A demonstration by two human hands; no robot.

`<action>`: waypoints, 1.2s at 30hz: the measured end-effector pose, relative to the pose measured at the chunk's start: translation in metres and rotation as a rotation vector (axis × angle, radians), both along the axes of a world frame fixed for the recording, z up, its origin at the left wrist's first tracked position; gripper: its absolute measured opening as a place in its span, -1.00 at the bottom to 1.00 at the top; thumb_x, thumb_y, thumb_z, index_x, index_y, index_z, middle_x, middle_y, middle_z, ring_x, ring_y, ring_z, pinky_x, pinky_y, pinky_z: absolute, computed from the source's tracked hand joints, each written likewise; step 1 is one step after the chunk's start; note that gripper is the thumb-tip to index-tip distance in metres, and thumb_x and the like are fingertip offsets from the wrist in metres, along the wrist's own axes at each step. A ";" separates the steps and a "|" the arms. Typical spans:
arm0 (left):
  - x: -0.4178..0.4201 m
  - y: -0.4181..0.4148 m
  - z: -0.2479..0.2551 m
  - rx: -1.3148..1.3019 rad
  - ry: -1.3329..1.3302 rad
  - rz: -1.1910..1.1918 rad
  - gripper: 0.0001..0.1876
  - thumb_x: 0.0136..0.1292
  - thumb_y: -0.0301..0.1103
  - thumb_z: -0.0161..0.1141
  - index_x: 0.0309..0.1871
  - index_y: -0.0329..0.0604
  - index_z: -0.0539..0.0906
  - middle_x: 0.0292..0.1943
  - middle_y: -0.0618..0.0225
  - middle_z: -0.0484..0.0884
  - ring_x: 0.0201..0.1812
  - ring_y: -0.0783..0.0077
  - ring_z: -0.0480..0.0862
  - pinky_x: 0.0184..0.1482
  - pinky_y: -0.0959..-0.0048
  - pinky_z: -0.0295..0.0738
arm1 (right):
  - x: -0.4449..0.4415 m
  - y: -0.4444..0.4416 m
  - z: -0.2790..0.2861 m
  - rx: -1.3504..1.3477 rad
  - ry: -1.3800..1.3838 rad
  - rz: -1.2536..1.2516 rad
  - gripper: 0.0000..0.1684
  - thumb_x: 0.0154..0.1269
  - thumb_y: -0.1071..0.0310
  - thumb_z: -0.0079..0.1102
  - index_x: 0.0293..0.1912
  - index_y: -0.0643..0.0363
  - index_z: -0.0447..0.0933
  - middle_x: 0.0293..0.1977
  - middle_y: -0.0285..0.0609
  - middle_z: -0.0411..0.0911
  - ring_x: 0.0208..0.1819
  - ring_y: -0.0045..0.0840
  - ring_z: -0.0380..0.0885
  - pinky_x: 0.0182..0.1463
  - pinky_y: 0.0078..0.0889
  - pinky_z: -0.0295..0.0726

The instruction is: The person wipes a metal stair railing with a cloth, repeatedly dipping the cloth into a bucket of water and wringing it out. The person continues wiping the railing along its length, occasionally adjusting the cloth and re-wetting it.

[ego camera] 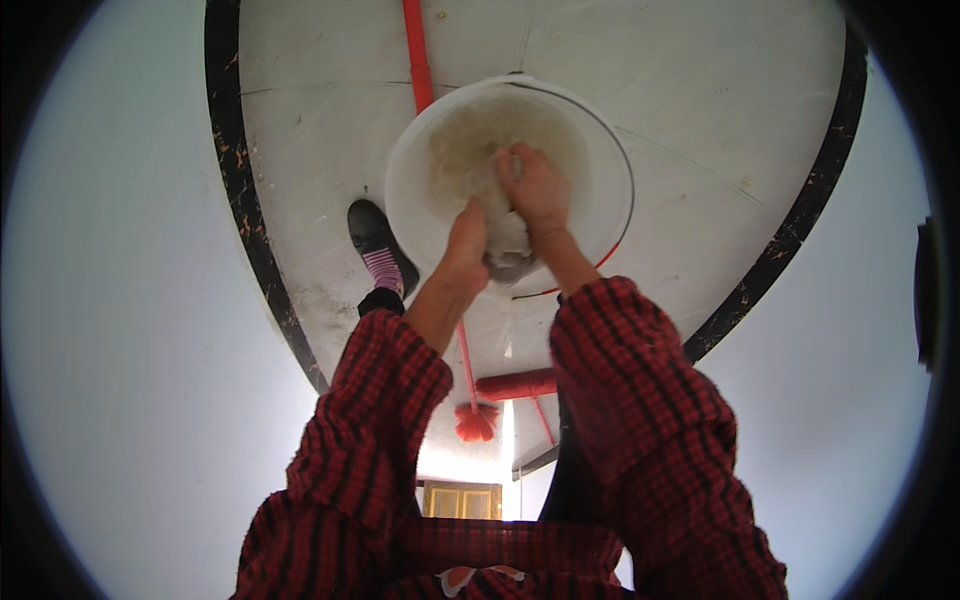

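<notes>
A white plastic bucket (409,142) stands on the floor in front of me with cloudy brownish water (461,139) in it. Over the water, a wet greyish cloth (508,236) is bunched between my hands, its lower end hanging by the near rim. My right hand (541,187) is closed around the cloth's upper part, blurred by motion. Lower on the other side, my left hand (469,240) grips the cloth, with its fingers partly hidden. The bucket's wire handle (630,172) lies down along the right rim.
A red pole (418,52) lies on the tiled floor (712,127) beyond the bucket. Behind it, nearer my body, are a red-bristled brush (475,424) and a red broom head (517,384). My black shoe (367,225) is left of the bucket. Dark skirting (806,202) edges the walls.
</notes>
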State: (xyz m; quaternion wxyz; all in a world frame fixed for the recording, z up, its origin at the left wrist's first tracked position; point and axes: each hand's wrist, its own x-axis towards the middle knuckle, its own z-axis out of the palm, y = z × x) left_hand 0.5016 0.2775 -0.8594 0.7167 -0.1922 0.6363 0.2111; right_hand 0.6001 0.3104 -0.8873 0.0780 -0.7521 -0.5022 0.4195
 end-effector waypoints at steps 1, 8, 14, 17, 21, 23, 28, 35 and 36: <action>0.001 -0.004 0.000 0.039 0.070 0.011 -0.49 0.54 -0.02 -0.22 0.32 -0.20 0.37 0.22 0.23 0.50 0.23 0.27 0.49 0.25 0.21 0.42 | 0.009 0.000 0.000 0.020 0.047 -0.005 -0.63 0.37 -0.02 0.09 -0.12 0.09 0.51 -0.29 0.02 0.58 -0.23 -0.04 0.58 -0.17 -0.11 0.56; -0.022 -0.021 -0.011 0.167 0.239 0.163 -0.27 0.45 0.20 -0.11 0.45 -0.18 0.17 0.43 0.21 0.24 0.43 0.26 0.26 0.44 0.16 0.15 | 0.039 -0.009 -0.024 0.197 0.123 -0.252 -0.22 0.17 -0.09 0.34 0.27 0.07 0.35 0.02 0.05 0.52 0.10 -0.06 0.50 0.18 -0.14 0.45; -0.013 -0.035 -0.046 0.234 0.022 0.080 -0.16 0.31 0.38 -0.03 0.46 -0.04 0.21 0.38 0.24 0.35 0.37 0.27 0.35 0.41 0.13 0.19 | -0.005 -0.063 -0.034 -0.111 0.515 -0.686 -0.15 0.05 0.00 0.46 0.19 0.37 0.41 0.01 0.10 0.59 0.05 -0.29 0.58 0.14 -0.26 0.48; -0.018 -0.023 -0.046 0.281 -0.086 0.081 -0.22 0.32 0.32 0.02 0.41 -0.08 0.29 0.26 0.25 0.49 0.23 0.26 0.52 0.30 0.15 0.38 | -0.012 -0.053 0.046 -0.254 0.521 -0.537 -0.26 0.08 0.01 0.43 0.07 0.41 0.51 -0.19 0.05 0.67 -0.14 -0.31 0.67 -0.01 -0.32 0.56; -0.026 -0.024 -0.066 0.476 -0.244 0.127 -0.39 0.39 0.10 0.07 0.32 -0.16 0.39 0.12 0.26 0.57 0.12 0.27 0.58 0.19 0.25 0.49 | -0.026 -0.067 0.120 -0.221 0.516 -0.274 -0.29 0.12 0.04 0.45 0.10 0.36 0.48 -0.20 0.02 0.67 -0.14 -0.45 0.66 -0.03 -0.43 0.57; -0.016 -0.023 -0.064 0.448 -0.206 0.139 -0.43 0.41 0.04 0.07 0.30 -0.18 0.41 0.10 0.24 0.58 0.09 0.26 0.60 0.16 0.23 0.52 | -0.028 -0.061 0.122 -0.131 0.364 -0.160 -0.33 0.11 -0.03 0.42 0.00 0.32 0.49 -0.33 0.08 0.65 -0.27 -0.23 0.68 -0.17 -0.32 0.61; 0.001 -0.020 0.011 0.147 -0.012 0.243 -0.52 0.44 -0.07 0.04 0.26 -0.23 0.43 0.09 0.19 0.58 0.04 0.25 0.62 0.10 0.18 0.57 | -0.020 -0.022 0.072 -0.118 0.038 -0.036 -0.35 0.13 -0.15 0.30 -0.13 0.31 0.51 -0.40 0.16 0.61 -0.34 -0.02 0.63 -0.28 -0.09 0.59; -0.006 -0.019 0.009 0.263 -0.012 0.169 -0.39 0.43 0.03 0.05 0.33 -0.29 0.35 0.22 0.11 0.50 0.15 0.24 0.58 0.22 0.20 0.49 | 0.025 0.006 -0.004 -0.114 -0.002 -0.110 -0.37 0.23 -0.08 0.15 0.06 0.26 0.43 -0.27 0.19 0.62 -0.14 0.07 0.60 -0.04 0.02 0.52; -0.009 -0.023 0.011 0.313 0.002 0.185 -0.32 0.40 0.11 0.05 0.37 -0.24 0.29 0.28 0.11 0.42 0.23 0.22 0.51 0.28 0.14 0.40 | 0.032 0.004 -0.009 -0.090 -0.017 -0.097 -0.37 0.23 -0.07 0.16 0.08 0.26 0.43 -0.25 0.20 0.62 -0.11 0.07 0.59 -0.02 0.02 0.52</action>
